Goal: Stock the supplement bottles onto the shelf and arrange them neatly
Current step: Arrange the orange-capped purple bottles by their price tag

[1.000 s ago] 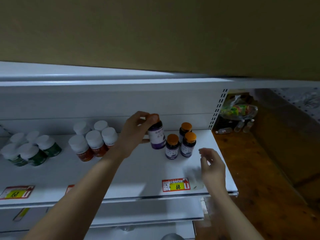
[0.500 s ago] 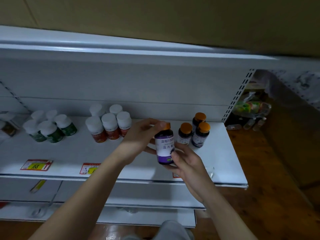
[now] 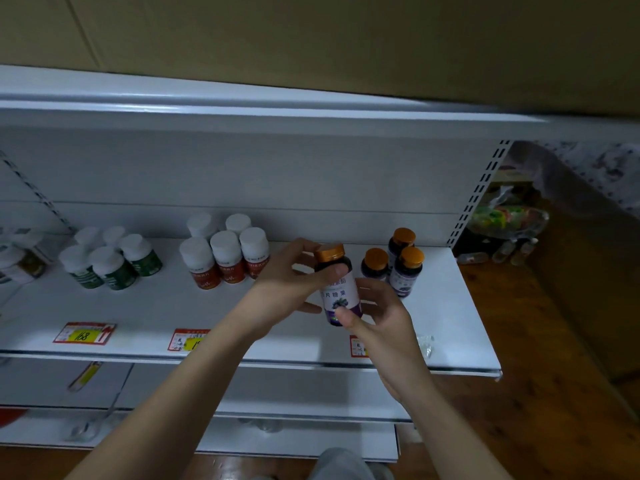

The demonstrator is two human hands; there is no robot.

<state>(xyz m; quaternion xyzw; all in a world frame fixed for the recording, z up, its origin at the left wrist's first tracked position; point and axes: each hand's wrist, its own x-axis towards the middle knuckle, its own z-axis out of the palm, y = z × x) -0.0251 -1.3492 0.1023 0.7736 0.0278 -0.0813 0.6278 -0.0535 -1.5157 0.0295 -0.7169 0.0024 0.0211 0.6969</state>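
Observation:
A dark bottle with an orange cap and purple-white label (image 3: 337, 285) is held upright above the white shelf (image 3: 450, 334). My left hand (image 3: 291, 282) grips its upper part, thumb across the shoulder. My right hand (image 3: 377, 317) holds its lower part, thumb on the label. Three matching orange-capped bottles (image 3: 405, 268) stand on the shelf just right of it. Several white-capped red-label bottles (image 3: 225, 258) stand to the left, and white-capped green-label bottles (image 3: 110, 261) farther left.
Red and yellow price tags (image 3: 85, 333) lie along the shelf's front edge. A lower shelf (image 3: 173, 382) sits beneath. Right of the shelf upright (image 3: 478, 195), a plastic bag and small bottles (image 3: 509, 220) lie on the wooden floor.
The bottle came off the shelf toward me. My right hand rose from the shelf's front edge and took hold of its lower part. The view shifted right and closer.

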